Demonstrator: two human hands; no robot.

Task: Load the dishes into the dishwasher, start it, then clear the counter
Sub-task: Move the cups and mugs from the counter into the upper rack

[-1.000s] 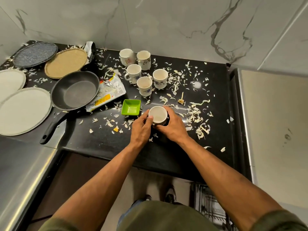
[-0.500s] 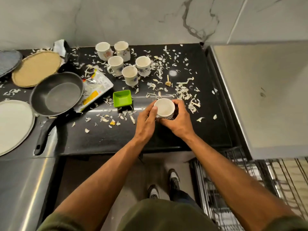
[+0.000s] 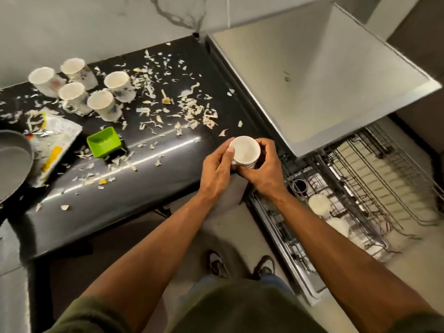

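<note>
I see a black counter (image 3: 149, 188) littered with pale scraps under a marbled wall, with five mugs (image 3: 105, 102) and a green dish (image 3: 103, 142) on it, and the pulled-out dishwasher rack (image 3: 360, 188) to its right. My left hand (image 3: 216, 171) and right hand (image 3: 264, 171) both clasp a white cup (image 3: 245, 150) upright over the counter's front right corner. A pan (image 3: 14, 162) is cut off at the left edge, and the rack's white items are too blurred to identify.

open dishwasher rack (image 3: 374, 188) right, five mugs (image 3: 96, 92) crowding counter (image 3: 168, 150) rear
</note>
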